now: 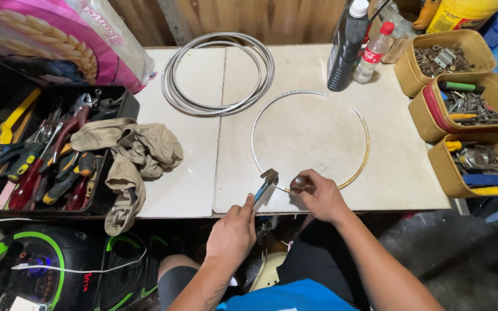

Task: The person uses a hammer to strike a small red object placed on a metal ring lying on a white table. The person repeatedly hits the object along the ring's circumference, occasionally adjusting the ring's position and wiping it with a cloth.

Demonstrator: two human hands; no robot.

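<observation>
A thin metal ring (366, 135), open at the far side, lies flat on the white table top (312, 69). My left hand (233, 231) grips blue-handled pliers (266, 185) whose jaws close on the ring at its near edge. My right hand (318, 196) holds a small rounded dark piece (298, 183) against the ring just right of the pliers' jaws. Both hands sit at the table's front edge.
A coil of grey cable (220, 72) lies at the back left. A beige rag (131, 158) hangs over a black tray of hand tools (41, 161). Dark and clear bottles (350, 43) stand at the back. Tan bins of hardware (462, 86) line the right side.
</observation>
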